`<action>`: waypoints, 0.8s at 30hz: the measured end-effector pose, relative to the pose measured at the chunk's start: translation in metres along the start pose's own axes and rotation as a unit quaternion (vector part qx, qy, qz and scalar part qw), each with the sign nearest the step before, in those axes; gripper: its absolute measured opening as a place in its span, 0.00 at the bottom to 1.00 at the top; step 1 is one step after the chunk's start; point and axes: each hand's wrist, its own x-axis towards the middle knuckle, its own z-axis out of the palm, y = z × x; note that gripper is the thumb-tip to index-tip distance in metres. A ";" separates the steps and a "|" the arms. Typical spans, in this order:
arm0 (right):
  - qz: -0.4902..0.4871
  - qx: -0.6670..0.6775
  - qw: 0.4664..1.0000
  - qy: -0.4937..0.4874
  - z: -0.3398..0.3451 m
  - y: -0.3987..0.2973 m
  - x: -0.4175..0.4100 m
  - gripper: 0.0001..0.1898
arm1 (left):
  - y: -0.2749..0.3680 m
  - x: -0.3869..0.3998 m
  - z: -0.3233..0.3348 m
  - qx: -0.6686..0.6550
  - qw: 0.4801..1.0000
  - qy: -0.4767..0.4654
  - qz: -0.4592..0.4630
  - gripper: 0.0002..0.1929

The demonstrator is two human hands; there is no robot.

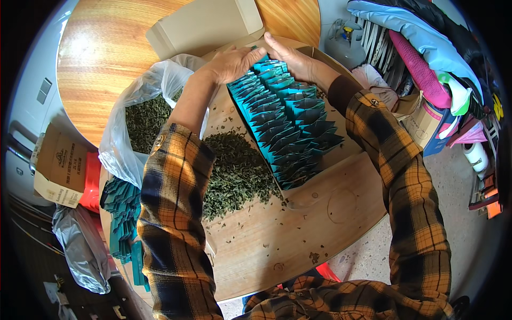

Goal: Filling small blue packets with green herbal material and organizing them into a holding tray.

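Two rows of teal foil packets stand upright, packed close in what looks like a shallow box, many with their tops apart. My left hand lies at the far end of the left row, fingers bent over the packets there. Across from it, my right hand is against the far right side, thumb raised, its other fingers partly hidden. Whether either hand grips a packet is unclear. Left of the packets lies a heap of dried green leaves. Behind my left forearm, a clear plastic bag holds more such leaves.
More flat teal packets are bunched at the wooden table's left edge. An open cardboard box sits at the back, near a second round table. A gas cylinder and piled cloths are at right.
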 end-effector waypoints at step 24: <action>-0.024 -0.017 0.999 0.024 0.000 0.003 -0.002 0.58 | 0.024 0.007 -0.005 0.148 0.984 0.099 -0.016 0.06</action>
